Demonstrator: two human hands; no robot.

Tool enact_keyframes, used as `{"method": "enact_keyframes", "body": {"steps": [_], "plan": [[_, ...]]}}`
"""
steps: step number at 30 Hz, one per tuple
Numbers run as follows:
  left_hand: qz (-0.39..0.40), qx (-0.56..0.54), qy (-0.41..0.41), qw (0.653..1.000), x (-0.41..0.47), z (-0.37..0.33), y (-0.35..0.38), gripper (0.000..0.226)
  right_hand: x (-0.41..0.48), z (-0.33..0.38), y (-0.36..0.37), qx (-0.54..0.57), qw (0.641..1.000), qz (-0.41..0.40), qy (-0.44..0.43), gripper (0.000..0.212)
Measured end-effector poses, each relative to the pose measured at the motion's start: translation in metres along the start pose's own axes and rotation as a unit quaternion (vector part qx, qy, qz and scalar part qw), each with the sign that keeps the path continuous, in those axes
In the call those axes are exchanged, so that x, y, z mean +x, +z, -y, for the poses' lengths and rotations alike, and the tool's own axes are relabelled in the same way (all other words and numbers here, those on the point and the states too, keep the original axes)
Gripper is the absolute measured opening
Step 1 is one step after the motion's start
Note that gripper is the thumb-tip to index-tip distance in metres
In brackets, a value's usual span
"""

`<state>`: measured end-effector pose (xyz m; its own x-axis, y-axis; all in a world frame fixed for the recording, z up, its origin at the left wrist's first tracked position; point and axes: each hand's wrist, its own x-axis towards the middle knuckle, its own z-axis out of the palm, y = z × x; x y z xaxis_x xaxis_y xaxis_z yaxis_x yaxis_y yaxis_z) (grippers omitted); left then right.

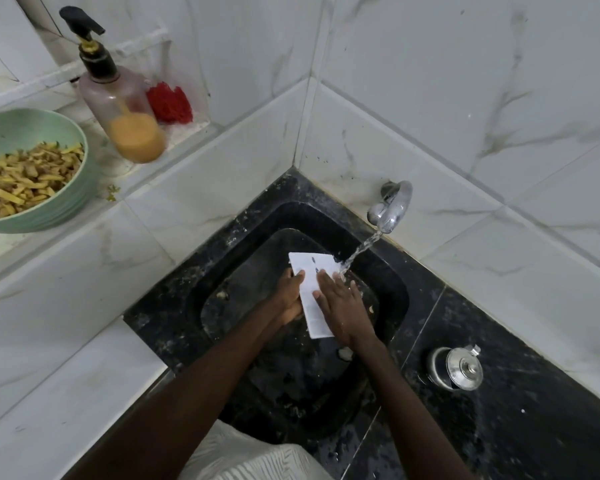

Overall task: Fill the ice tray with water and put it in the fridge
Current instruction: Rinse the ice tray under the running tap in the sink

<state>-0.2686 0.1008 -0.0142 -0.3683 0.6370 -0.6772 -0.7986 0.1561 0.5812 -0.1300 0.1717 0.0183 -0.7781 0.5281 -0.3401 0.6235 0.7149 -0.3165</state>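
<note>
- Stone (534, 427), black and flecked with pale specks, forms the counter on the right. The same stone rims the sink (390, 282), which sits in a corner of the room.
- Two walls of white, grey-veined tile (465, 81) meet behind the sink, and we look almost straight down into its dark basin. A few pale scraps lie on the bottom.
- We find the ice tray (313, 265) over the middle of the basin. It is long and white, held between both hands, with its far end toward the tap. It shows us a flat face, so we cannot tell whether it holds any water.
- The left hand (290, 296) grips the tray's left edge, with fingers curled over the rim and the palm underneath.
- The right hand (343, 306) lies on top of the tray's right half, its fingers straight and slightly spread, pinching nothing.
- A chrome tap (392, 206) juts from the right-hand wall just above the sink's rim. Its water stream (359, 251) slants down onto the tray's far right corner, just beside the right fingertips.
- A small steel pot (456, 368) with a knobbed lid stands on the counter, well apart from the tray.
- To the left we see a white tiled ledge (99, 147), higher than the sink.
- On the ledge stand a green bowl (68, 209) heaped with yellow-brown strips and a pump bottle (125, 109) with orange liquid low inside. A red scrubber (168, 103) sits just behind the bottle.
</note>
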Motion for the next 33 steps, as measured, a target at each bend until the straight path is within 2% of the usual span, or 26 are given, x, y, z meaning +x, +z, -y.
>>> {"method": "enact_keyframes", "body": {"steps": [3,5,9,15,22,25,29,33], "plan": [[-0.005,0.000,0.005,1.000,0.001,0.010,-0.006,0.038,0.001,-0.008,0.005,-0.037,0.999,0.023,-0.011,0.062],[0.019,0.007,-0.012,1.000,-0.003,0.025,0.000,0.040,0.010,-0.018,0.006,-0.050,0.998,0.024,0.007,0.064],[0.020,0.002,0.003,1.000,-0.009,0.024,0.011,0.038,0.017,-0.019,0.002,-0.032,0.999,0.009,0.022,0.064],[-0.067,-0.038,0.017,0.997,0.003,0.003,0.003,0.038,-0.023,-0.012,0.012,0.007,1.000,0.004,-0.006,0.061],[-0.092,-0.091,0.029,0.991,0.009,0.006,-0.006,0.039,-0.054,-0.020,0.019,0.046,0.999,0.006,-0.018,0.060],[-0.096,-0.091,0.041,0.990,0.011,0.002,-0.010,0.043,-0.056,-0.020,0.019,0.077,0.997,-0.015,-0.011,0.059],[-0.088,-0.086,0.060,0.991,0.007,0.000,-0.009,0.045,-0.054,-0.018,0.019,0.090,0.991,-0.094,0.031,0.068],[-0.080,-0.072,0.061,0.992,0.006,0.002,-0.011,0.046,-0.049,-0.014,0.023,0.070,0.987,-0.132,0.062,0.069]]}}
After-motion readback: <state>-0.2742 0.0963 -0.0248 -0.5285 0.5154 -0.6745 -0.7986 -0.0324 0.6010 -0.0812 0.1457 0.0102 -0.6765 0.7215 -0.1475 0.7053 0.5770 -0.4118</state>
